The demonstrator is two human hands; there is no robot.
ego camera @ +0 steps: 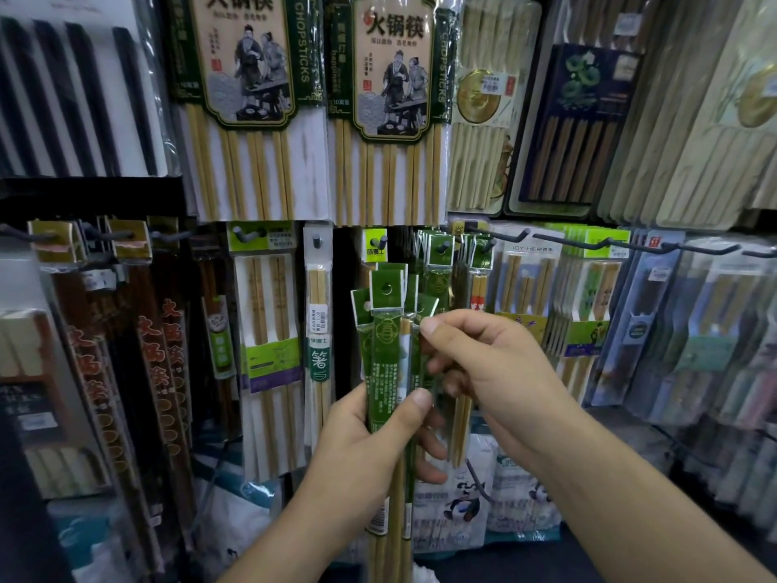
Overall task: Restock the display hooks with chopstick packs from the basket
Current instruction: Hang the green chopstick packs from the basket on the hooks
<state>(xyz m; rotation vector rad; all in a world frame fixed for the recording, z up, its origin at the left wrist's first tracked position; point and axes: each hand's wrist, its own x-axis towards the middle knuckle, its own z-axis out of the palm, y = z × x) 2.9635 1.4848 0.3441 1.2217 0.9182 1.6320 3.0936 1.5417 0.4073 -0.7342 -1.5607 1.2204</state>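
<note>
My left hand (370, 431) grips a bunch of several green chopstick packs (384, 351) upright in front of the display, thumb across their front. My right hand (475, 363) pinches the rightmost pack of the bunch near its top, fingers curled behind it. Just above, matching green packs hang on a display hook (441, 248), and more hang on the hook (487, 245) beside it. The basket is not in view.
The wall is full of hanging chopstick packs: large beige and green packs (248, 98) above, dark red packs (126, 372) at left, blister packs (588, 313) at right. Bare black hooks (504, 235) stick out at right. Bagged goods (475, 498) hang below.
</note>
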